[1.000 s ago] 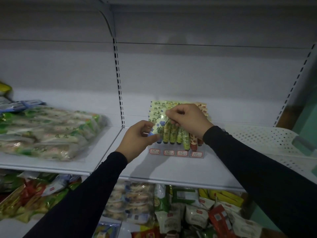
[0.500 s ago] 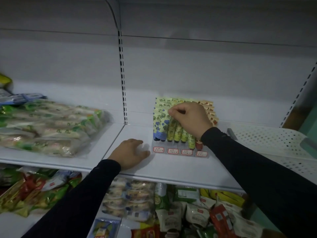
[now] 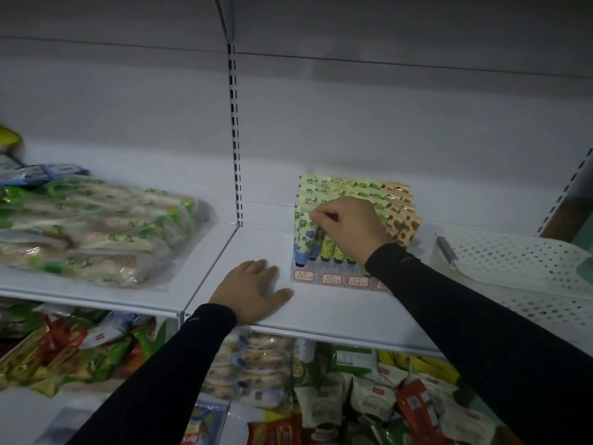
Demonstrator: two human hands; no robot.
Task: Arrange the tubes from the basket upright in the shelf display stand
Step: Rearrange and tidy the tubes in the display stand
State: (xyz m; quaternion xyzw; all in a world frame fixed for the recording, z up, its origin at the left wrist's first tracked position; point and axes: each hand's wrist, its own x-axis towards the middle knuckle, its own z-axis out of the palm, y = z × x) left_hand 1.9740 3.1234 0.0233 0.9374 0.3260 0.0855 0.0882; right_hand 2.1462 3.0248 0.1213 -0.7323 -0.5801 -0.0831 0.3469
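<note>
Pinching a tube (image 3: 325,242) top, the right hand (image 3: 349,226) is seating it; light, soft, squashable. Left hand (image 3: 253,290) is lying flat, fingers apart, on the shelf (image 3: 321,309).

Standing in dim light: white shelf (image 3: 244,252) with plain back wall (image 3: 353,123), slotted upright (image 3: 235,139) running down centre. Lying far left, bagged snacks (image 3: 96,226). Crowding lower shelf (image 3: 321,396), more packets. Showing right, teal wall (image 3: 585,226).

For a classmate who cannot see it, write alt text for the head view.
A right hand pinches a tube among upright tubes in a display stand on a white shelf. The left hand rests flat beside the stand.
</note>
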